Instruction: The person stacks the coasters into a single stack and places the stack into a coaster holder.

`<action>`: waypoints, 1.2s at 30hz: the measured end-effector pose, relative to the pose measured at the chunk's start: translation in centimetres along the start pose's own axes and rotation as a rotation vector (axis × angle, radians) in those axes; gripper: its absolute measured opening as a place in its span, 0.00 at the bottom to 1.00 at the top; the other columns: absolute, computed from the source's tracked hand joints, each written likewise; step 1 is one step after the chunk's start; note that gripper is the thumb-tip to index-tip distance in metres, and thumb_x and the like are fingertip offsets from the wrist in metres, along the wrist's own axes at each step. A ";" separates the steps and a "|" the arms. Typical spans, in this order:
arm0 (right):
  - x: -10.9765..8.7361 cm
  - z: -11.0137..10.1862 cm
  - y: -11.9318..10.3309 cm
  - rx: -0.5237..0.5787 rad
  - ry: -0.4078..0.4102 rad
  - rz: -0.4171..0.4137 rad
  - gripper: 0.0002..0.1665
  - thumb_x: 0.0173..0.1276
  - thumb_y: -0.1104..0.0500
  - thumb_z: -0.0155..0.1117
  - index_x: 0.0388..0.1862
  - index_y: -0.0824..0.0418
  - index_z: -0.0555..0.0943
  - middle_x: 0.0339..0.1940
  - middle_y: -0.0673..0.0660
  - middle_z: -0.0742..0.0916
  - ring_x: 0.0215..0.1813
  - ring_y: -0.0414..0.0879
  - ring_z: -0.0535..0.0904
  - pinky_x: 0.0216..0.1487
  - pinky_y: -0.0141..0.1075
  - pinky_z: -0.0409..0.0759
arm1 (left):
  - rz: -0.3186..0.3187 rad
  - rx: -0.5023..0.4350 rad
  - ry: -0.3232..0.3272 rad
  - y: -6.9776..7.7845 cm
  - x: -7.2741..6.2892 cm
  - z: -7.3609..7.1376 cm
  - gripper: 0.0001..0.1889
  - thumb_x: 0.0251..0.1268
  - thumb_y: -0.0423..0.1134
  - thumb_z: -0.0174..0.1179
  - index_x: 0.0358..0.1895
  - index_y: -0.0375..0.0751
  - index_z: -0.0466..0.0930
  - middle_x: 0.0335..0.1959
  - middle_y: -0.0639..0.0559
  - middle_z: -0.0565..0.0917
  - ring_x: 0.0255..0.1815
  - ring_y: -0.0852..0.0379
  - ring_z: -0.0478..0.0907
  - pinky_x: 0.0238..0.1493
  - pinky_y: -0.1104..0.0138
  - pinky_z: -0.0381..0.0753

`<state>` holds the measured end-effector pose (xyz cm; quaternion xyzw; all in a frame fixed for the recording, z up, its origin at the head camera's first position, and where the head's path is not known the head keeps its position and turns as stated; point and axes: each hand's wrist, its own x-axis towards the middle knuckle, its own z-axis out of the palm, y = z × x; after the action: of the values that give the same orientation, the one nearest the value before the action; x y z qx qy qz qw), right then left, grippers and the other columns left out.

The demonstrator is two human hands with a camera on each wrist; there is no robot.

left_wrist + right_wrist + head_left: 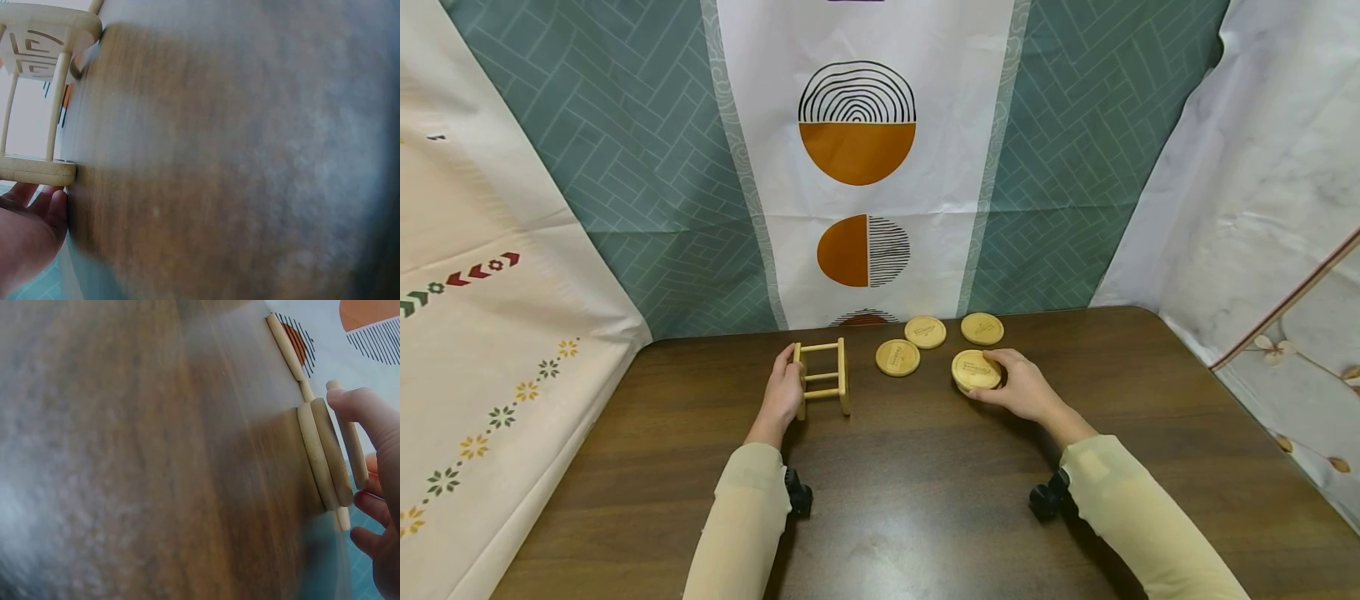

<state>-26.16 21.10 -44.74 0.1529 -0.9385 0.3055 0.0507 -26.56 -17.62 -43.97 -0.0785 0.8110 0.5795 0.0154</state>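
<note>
My left hand (783, 393) grips the near-left side of a light wooden coaster holder (843, 377), a frame of two end panels joined by thin rods, standing on the table. In the left wrist view, a cut-out pattern shows on the holder's far panel (50, 39). My right hand (1024, 388) pinches a round wooden coaster (976, 368) by its edge. The right wrist view shows this held coaster (350, 447) slightly apart from two stacked coasters (322, 456) beneath it. Dark printing marks the coaster's top.
Three loose round coasters lie toward the table's back: one (897, 357) right of the holder, one (925, 332) behind it, and one (982, 328) farther right. Patterned cloth (880, 192) hangs behind the brown wooden table (910, 500). A dark wrist device (1047, 498) sits below each sleeve.
</note>
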 end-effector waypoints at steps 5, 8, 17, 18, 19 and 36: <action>-0.1 -0.1 0.3 -0.004 0.002 0.019 0.51 0.49 0.39 0.73 0.64 0.68 0.70 0.62 0.66 0.75 0.64 0.61 0.70 0.63 0.54 0.68 | 0.002 -0.004 0.002 -0.1 0.1 0.1 0.29 0.71 0.42 0.30 0.76 0.50 0.45 0.76 0.42 0.52 0.73 0.42 0.53 0.71 0.47 0.53; -0.2 -0.1 0.4 -0.012 0.005 0.032 0.50 0.50 0.39 0.73 0.65 0.67 0.70 0.63 0.67 0.74 0.65 0.62 0.69 0.63 0.55 0.67 | 0.003 -0.004 0.003 -0.1 0.1 0.0 0.29 0.71 0.42 0.30 0.76 0.50 0.45 0.75 0.42 0.52 0.73 0.42 0.53 0.71 0.47 0.53; -0.2 0.0 0.7 -0.008 0.004 0.040 0.50 0.50 0.40 0.73 0.64 0.68 0.69 0.63 0.68 0.74 0.65 0.63 0.68 0.63 0.56 0.67 | 0.001 0.002 0.006 -0.2 0.1 0.0 0.29 0.71 0.42 0.30 0.76 0.50 0.45 0.75 0.42 0.52 0.72 0.42 0.54 0.71 0.47 0.53; -0.2 0.0 0.7 -0.005 0.002 0.045 0.50 0.50 0.40 0.73 0.65 0.68 0.69 0.63 0.67 0.74 0.66 0.62 0.68 0.64 0.55 0.67 | 0.001 0.002 0.006 -0.2 0.1 0.0 0.29 0.71 0.42 0.30 0.76 0.50 0.45 0.75 0.42 0.52 0.73 0.42 0.54 0.71 0.47 0.53; -0.2 0.0 0.7 -0.003 0.000 0.049 0.50 0.50 0.40 0.73 0.65 0.67 0.70 0.63 0.67 0.74 0.66 0.62 0.68 0.64 0.55 0.67 | 0.001 0.000 0.006 -0.2 0.2 0.0 0.29 0.71 0.41 0.30 0.76 0.50 0.45 0.75 0.42 0.52 0.73 0.42 0.53 0.71 0.47 0.53; 0.4 0.5 0.2 -0.044 -0.080 0.076 0.63 0.49 0.42 0.74 0.75 0.65 0.50 0.68 0.70 0.69 0.65 0.70 0.65 0.62 0.63 0.63 | 0.005 -0.015 0.013 -0.2 0.2 0.1 0.29 0.72 0.42 0.31 0.75 0.49 0.47 0.75 0.42 0.54 0.72 0.42 0.55 0.71 0.48 0.54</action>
<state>-26.63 20.84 -45.19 0.1283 -0.9513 0.2803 0.0048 -26.69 -17.64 -44.22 -0.0800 0.8070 0.5850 0.0082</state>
